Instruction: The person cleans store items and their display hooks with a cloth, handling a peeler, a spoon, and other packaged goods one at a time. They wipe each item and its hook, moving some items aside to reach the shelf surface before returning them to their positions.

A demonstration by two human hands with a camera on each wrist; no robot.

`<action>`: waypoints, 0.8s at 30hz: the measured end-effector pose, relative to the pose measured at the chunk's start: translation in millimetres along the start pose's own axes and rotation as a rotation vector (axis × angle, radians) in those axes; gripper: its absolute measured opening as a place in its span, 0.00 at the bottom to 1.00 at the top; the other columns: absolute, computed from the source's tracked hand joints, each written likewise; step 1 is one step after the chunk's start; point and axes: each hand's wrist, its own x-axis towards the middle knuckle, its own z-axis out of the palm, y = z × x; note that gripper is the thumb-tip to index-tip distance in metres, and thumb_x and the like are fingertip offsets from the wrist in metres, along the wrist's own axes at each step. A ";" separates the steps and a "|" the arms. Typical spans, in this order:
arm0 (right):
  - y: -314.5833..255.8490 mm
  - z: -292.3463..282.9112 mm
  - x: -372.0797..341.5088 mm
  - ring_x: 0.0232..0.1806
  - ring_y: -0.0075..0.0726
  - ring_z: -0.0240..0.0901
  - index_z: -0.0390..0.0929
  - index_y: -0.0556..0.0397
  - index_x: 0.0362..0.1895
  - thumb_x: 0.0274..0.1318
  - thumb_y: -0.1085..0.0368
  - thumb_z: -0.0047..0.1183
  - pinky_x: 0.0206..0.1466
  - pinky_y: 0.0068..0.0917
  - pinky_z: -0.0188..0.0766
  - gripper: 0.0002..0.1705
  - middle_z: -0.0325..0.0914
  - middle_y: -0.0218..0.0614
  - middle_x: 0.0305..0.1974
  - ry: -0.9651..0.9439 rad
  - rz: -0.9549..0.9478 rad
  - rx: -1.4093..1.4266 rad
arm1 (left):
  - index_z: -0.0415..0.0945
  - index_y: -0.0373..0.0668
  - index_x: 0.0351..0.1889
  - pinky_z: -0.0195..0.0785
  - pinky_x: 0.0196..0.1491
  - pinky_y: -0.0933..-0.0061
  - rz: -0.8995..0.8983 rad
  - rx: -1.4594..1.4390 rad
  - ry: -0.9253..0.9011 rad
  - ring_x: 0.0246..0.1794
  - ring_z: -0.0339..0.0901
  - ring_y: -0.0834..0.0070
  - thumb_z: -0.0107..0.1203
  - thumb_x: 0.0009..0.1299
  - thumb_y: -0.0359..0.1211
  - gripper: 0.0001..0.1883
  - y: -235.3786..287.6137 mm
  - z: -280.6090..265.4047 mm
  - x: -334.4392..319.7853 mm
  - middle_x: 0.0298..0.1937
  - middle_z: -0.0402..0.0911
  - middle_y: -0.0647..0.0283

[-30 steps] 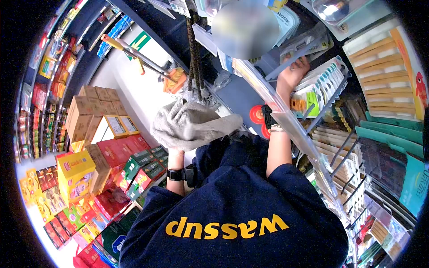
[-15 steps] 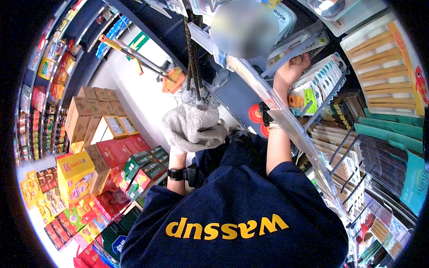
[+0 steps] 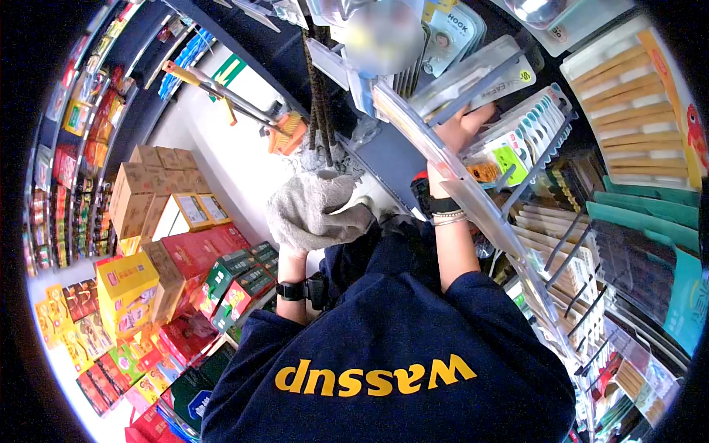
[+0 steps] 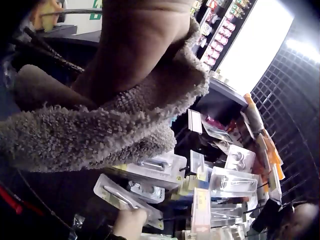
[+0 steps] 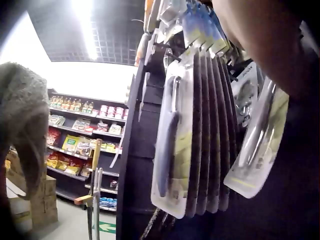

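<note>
My left hand holds a grey fluffy cloth (image 3: pixel 314 210), which covers most of the fingers in the head view. Folds of the same cloth (image 4: pixel 100 135) hang around the left hand (image 4: pixel 140 55) in the left wrist view. My right hand (image 3: pixel 458 133) is among the hanging goods on the rack, fingers curled at the end of a clear blister pack (image 3: pixel 506 77). That pack (image 5: pixel 260 140) shows a shiny metal utensil and hangs tilted below the right hand (image 5: pixel 265 40). The fingertips are partly hidden behind it.
More blister packs (image 5: pixel 172 150) hang in a row beside the right hand. Clear price strips (image 3: pixel 480 199) and metal hooks cross in front of the right forearm. Cartons (image 3: pixel 140 192) and snack boxes (image 3: pixel 125 288) are stacked on the left, near a leaning orange-handled tool (image 3: pixel 199 81).
My right hand has moved left along the rack, and the blister pack has shifted left and swung into fuller view. The grey cloth has bunched up and drawn in from the right.
</note>
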 end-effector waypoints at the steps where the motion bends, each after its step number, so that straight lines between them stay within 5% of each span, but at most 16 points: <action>1: -14.6 0.4 -8.1 0.47 0.40 0.60 0.46 0.60 0.56 0.58 0.62 0.35 0.51 0.33 0.58 0.25 0.60 0.52 0.49 -0.050 -0.120 -0.119 | 0.54 0.41 0.59 0.48 0.61 0.68 -0.010 0.117 -0.104 0.58 0.58 0.70 0.42 0.67 0.35 0.23 -14.7 -35.6 11.7 0.59 0.61 0.61; 3: -21.8 3.2 -17.7 0.46 0.39 0.60 0.49 0.59 0.54 0.59 0.61 0.35 0.50 0.32 0.58 0.22 0.61 0.49 0.48 -0.046 -0.104 -0.091 | 0.52 0.44 0.61 0.46 0.63 0.67 -0.018 0.233 -0.211 0.60 0.56 0.69 0.39 0.68 0.40 0.24 -13.5 -33.9 13.1 0.60 0.59 0.61; 5: -33.1 3.4 -31.3 0.46 0.38 0.60 0.49 0.59 0.53 0.59 0.62 0.36 0.50 0.32 0.58 0.21 0.61 0.48 0.47 -0.092 -0.057 0.014 | 0.55 0.39 0.59 0.47 0.62 0.70 -0.034 0.029 -0.039 0.58 0.58 0.71 0.46 0.64 0.30 0.24 13.0 29.7 -1.9 0.59 0.62 0.60; 8: -33.2 -3.4 -46.1 0.46 0.37 0.60 0.50 0.59 0.52 0.59 0.62 0.37 0.51 0.31 0.56 0.20 0.61 0.47 0.47 -0.123 -0.009 0.028 | 0.52 0.43 0.61 0.46 0.62 0.69 -0.144 -0.226 -0.144 0.59 0.57 0.69 0.41 0.67 0.37 0.24 -16.7 -41.9 26.1 0.60 0.60 0.61; 13: -22.9 -20.4 -67.9 0.49 0.39 0.57 0.51 0.63 0.51 0.57 0.66 0.38 0.55 0.32 0.53 0.21 0.59 0.47 0.47 -0.214 0.128 -0.172 | 0.55 0.42 0.59 0.48 0.61 0.69 -0.019 0.237 -0.139 0.58 0.59 0.70 0.45 0.64 0.34 0.25 9.9 20.9 10.5 0.58 0.62 0.61; 15: -52.2 -11.6 -73.6 0.49 0.39 0.57 0.52 0.64 0.51 0.55 0.71 0.39 0.55 0.33 0.52 0.20 0.59 0.48 0.46 -0.168 0.002 -0.210 | 0.56 0.41 0.59 0.48 0.61 0.69 0.012 0.345 -0.151 0.58 0.59 0.70 0.47 0.64 0.33 0.25 13.9 29.5 11.2 0.57 0.63 0.61; 17: -51.1 -11.8 -78.2 0.45 0.38 0.58 0.59 0.68 0.43 0.54 0.75 0.39 0.52 0.31 0.54 0.12 0.62 0.45 0.42 -0.098 -0.065 -0.206 | 0.57 0.41 0.58 0.49 0.61 0.70 0.033 0.425 -0.164 0.57 0.60 0.71 0.49 0.63 0.32 0.25 15.4 34.5 14.5 0.57 0.64 0.61; 24: -33.3 -31.7 -87.7 0.48 0.37 0.58 0.55 0.62 0.50 0.55 0.74 0.39 0.55 0.33 0.51 0.17 0.60 0.43 0.45 -0.213 0.015 -0.212 | 0.58 0.41 0.57 0.50 0.60 0.70 0.056 0.528 -0.217 0.56 0.62 0.71 0.51 0.61 0.31 0.25 22.3 48.5 14.5 0.56 0.66 0.62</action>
